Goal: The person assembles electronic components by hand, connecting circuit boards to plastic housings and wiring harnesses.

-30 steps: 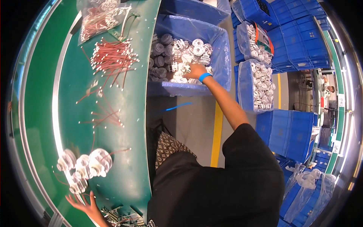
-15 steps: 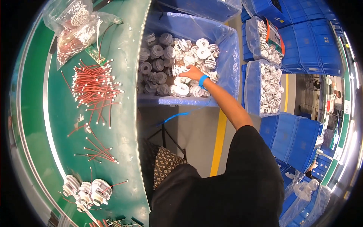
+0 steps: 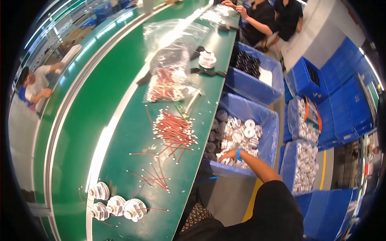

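My right hand [image 3: 228,155], with a blue wristband, reaches into a blue bin [image 3: 270,120] lined with clear plastic beside the bench. It rests among several white round spool-like parts [image 3: 243,130] and some dark ones; whether the fingers grip one is hidden. My left hand is out of view. On the green bench [image 3: 120,120] lie a pile of red wires with white ends [image 3: 175,130], scattered single wires [image 3: 155,178], and three white round parts [image 3: 116,205] near the front.
A clear bag of red wires [image 3: 169,76] lies farther along the bench. A second blue bin [image 3: 257,74] holds black parts. Bags of white parts [image 3: 305,168] and blue crates [image 3: 345,100] stand at the right. Other people [image 3: 261,18] work at the far end, and one person [image 3: 36,86] at the left.
The view has swung up along the bench, bringing the far bins and people in. My right hand stays in the bin. My left hand, seen at the lower edge earlier, has left view.
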Demonstrator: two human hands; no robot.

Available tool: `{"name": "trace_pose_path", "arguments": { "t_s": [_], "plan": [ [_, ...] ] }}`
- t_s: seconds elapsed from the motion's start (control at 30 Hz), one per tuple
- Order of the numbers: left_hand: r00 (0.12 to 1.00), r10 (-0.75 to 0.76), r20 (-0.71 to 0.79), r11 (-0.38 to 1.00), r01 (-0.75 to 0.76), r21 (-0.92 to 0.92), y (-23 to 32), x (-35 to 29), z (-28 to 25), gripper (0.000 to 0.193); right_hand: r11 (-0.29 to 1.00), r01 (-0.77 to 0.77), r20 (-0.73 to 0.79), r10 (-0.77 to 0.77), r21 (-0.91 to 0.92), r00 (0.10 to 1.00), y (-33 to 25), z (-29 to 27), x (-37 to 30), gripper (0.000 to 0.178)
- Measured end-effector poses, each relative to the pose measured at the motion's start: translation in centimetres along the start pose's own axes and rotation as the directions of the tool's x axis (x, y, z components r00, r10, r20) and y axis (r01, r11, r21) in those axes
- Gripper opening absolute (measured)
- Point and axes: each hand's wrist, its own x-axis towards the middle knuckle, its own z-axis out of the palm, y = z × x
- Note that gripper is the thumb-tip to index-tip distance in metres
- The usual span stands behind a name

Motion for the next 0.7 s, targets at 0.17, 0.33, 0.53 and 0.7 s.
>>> {"name": "trace_pose_path", "arguments": {
  "t_s": [0.17,0.33,0.53,0.7],
  "plan": [
    [0.984,-0.176,0.001,0.793,0.143,-0.592,1.7,-3.1,1.1,0.055,0.987,-0.047,-0.189,0.076,0.156,0.979,-1.1,1.0,0.6,0.07],
    [0.996,0.094,0.015,0.988,-0.091,-0.125,1.8,-4.1,-1.5,0.056,0.963,-0.096,-0.297,0.171,0.253,0.94,-1.4,0.4,3.0,0.052],
    [0.951,-0.309,-0.035,0.863,0.264,-0.431,6.9,-4.1,-1.2,0.053,0.983,-0.064,-0.237,0.105,0.175,0.966,-5.6,1.7,-2.4,0.064],
    [0.986,-0.168,0.009,0.897,0.156,-0.414,6.3,-2.1,-1.2,0.052,0.993,-0.06,-0.179,0.078,0.103,0.981,-1.4,0.3,-0.5,0.106]
  ]
}}
